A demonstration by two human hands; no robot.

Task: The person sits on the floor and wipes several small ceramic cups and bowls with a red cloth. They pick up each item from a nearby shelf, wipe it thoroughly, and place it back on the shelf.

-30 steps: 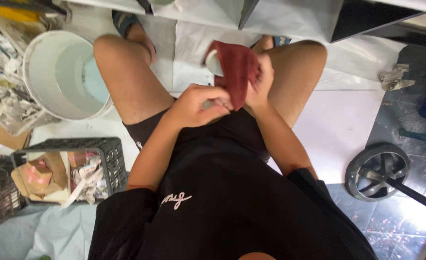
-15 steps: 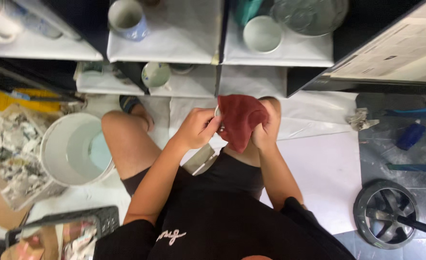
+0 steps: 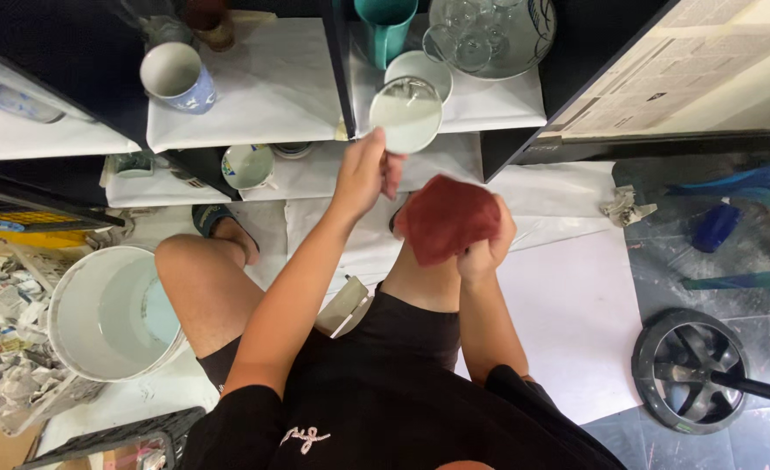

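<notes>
While I sit low in front of the shelf [image 3: 254, 96], my left hand [image 3: 366, 170] is stretched forward and up, and its fingers are closed on the rim of a small clear glass [image 3: 406, 114]. I hold the glass tipped, so its round mouth faces up toward my eyes and its long axis points away from me, toward the shelf. It hangs just at the front edge of the upper shelf board, beside a white bowl [image 3: 421, 68] and under a teal cup [image 3: 386, 28]; whether it touches the paper lining, I cannot tell.

My right hand [image 3: 482, 245] is lower and closer to my body, above my knee, and it is closed around a dark red cloth [image 3: 447, 218], which is bunched and covers most of my fingers. The two hands are apart: the glass lies up and to the left of the cloth, near but not touching it. So the left hand is the one at the shelf, and the right hand stays behind with the cloth.

On the left part of the shelf stands a blue and white mug [image 3: 179, 77]. A white bucket [image 3: 107, 315] sits on the floor beside my left leg.
</notes>
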